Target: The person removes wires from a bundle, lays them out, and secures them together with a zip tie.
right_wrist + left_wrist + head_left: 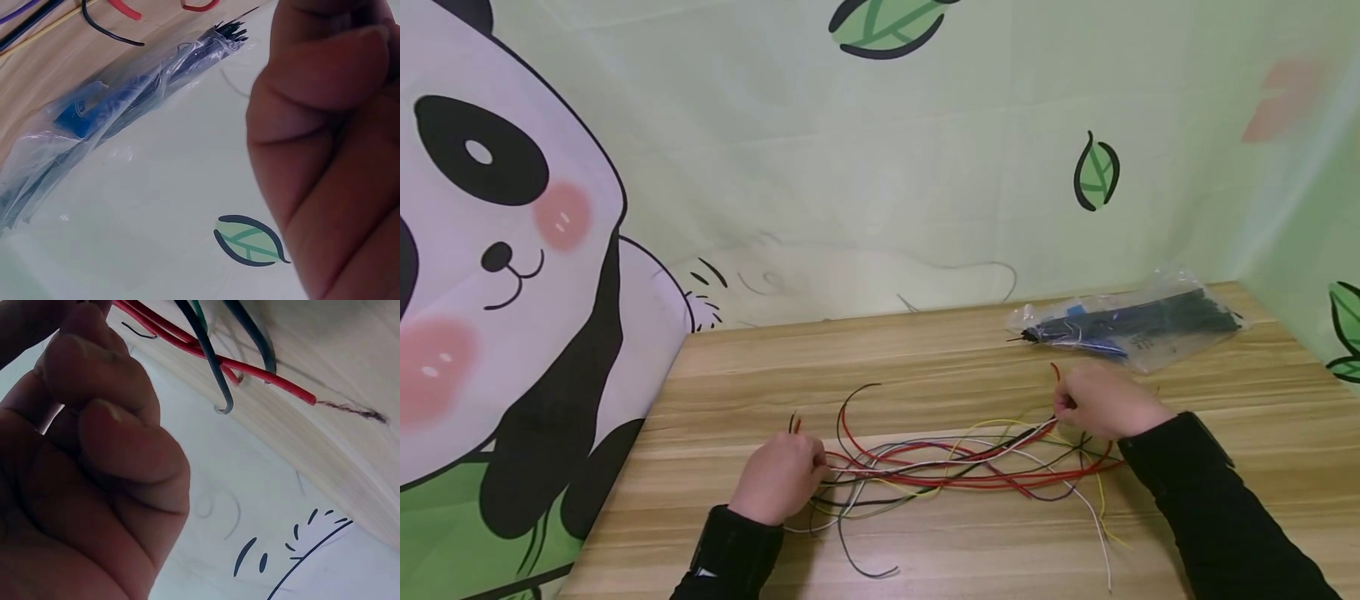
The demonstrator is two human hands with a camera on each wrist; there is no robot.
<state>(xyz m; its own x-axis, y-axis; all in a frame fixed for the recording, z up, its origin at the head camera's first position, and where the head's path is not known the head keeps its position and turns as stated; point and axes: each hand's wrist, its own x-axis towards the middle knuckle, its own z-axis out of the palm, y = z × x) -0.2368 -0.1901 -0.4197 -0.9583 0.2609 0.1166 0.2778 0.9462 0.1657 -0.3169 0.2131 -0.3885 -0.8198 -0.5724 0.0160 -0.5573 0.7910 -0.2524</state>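
A loose tangle of thin electrical wires (955,481) in red, black, white, yellow and other colours stretches across the wooden table between the two hands. At its left end, my left hand (781,477) pinches some of the wires between thumb and curled fingers. My right hand (1105,400) pinches wires at the other end, with a short red tip sticking up beyond its fingers. Beside the left hand's curled fingers, the left wrist view shows a red wire (269,376) with frayed bare strands. In the right wrist view, the hand (331,137) hides what it grips.
Behind the right hand, a clear plastic bag (1138,325) of long thin black strips, resembling cable ties, lies near the table's back edge. A printed cloth backdrop (880,183) with a panda and leaves rises behind the table (745,358). Loose wire ends spread toward the front.
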